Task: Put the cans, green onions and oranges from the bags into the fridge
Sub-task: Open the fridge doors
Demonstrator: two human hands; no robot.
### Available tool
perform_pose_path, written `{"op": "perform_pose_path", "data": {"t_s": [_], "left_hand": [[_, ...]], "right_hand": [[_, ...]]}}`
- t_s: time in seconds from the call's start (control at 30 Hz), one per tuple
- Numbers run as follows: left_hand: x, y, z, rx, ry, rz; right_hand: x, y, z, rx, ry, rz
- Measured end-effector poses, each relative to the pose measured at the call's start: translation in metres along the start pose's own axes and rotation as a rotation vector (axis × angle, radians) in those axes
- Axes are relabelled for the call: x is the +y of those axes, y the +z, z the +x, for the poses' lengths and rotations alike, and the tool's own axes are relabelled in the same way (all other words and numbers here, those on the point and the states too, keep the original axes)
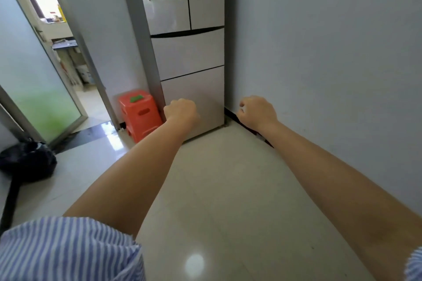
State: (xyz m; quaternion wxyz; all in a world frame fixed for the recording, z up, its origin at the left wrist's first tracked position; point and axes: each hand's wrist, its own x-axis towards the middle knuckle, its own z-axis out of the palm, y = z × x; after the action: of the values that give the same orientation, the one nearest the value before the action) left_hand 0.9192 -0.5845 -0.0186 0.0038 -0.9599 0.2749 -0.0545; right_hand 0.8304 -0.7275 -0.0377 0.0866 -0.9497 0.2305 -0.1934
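A tall silver fridge [189, 52] stands ahead against the right wall, with two upper doors and two drawers below, all closed. My left hand [181, 110] is stretched out in front of the bottom drawer, fingers curled into a fist with nothing in it. My right hand [257, 110] is held out to the right, in front of the wall's base, fingers also curled and empty. No cans, green onions, oranges or bags are in view.
An orange plastic stool [139, 114] with a green patch sits left of the fridge. A frosted glass door [34, 80] stands open onto another room. A black bag [27, 162] lies on the glossy tiled floor at left. White wall [319, 64] runs along the right.
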Motion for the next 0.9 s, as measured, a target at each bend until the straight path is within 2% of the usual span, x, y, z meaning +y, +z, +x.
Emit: {"op": "perform_pose_path", "data": {"t_s": [0.23,0.4,0.63,0.9], "left_hand": [[0.017,0.028,0.195,-0.043,-0.055,0.016],[0.014,0.049,0.343,-0.052,-0.084,0.088],[0.010,0.055,0.554,-0.075,-0.124,0.071],[0.017,0.088,0.758,-0.113,-0.180,0.096]], "right_hand": [[0.049,0.073,0.187,-0.126,0.012,0.044],[0.070,0.124,0.338,-0.097,-0.071,0.075],[0.089,0.169,0.552,-0.088,-0.067,0.126],[0.122,0.230,0.763,-0.152,-0.091,0.225]]}}
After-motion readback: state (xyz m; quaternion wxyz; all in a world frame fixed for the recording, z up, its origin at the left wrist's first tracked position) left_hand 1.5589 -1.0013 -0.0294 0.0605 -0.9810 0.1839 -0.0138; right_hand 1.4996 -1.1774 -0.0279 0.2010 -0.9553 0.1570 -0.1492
